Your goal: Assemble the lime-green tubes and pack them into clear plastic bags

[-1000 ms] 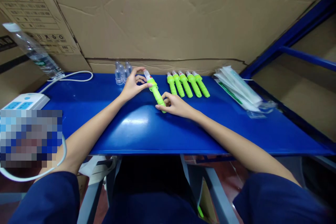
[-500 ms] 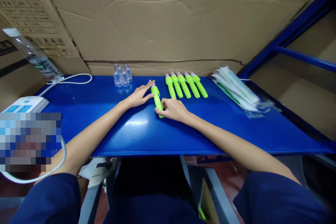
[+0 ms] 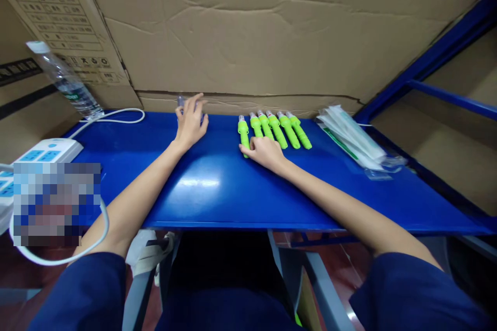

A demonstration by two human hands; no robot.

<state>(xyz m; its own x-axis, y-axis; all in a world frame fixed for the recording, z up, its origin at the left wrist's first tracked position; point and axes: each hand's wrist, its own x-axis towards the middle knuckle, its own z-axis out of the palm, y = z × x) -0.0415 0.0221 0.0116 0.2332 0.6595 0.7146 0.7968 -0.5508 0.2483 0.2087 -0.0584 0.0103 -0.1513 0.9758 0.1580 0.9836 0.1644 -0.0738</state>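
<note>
My right hand [image 3: 267, 153] pinches the lower end of a lime-green torch-shaped tube [image 3: 243, 130] with a clear and reddish tip. This tube lies on the blue table at the left end of a row of several matching green tubes [image 3: 288, 130], their tips pointing to the back. The right fingers partly cover the lower ends of the nearest ones. Farther left, my left hand [image 3: 189, 128] is over the clear domed caps [image 3: 180, 101] with its fingers spread. It hides most of the caps, and whether it touches them I cannot tell.
A blue table [image 3: 217, 207] backs onto a cardboard wall [image 3: 248, 36]. Plastic-wrapped packets [image 3: 351, 137] lie at the right. On the left are a water bottle [image 3: 72, 85], a white power strip [image 3: 54, 154] and its cable [image 3: 124, 115]. A blue metal frame [image 3: 446, 94] rises at the right.
My left hand has left the green tube and moved left and back to the clear caps. My right hand has slid the tube right and back, beside the row.
</note>
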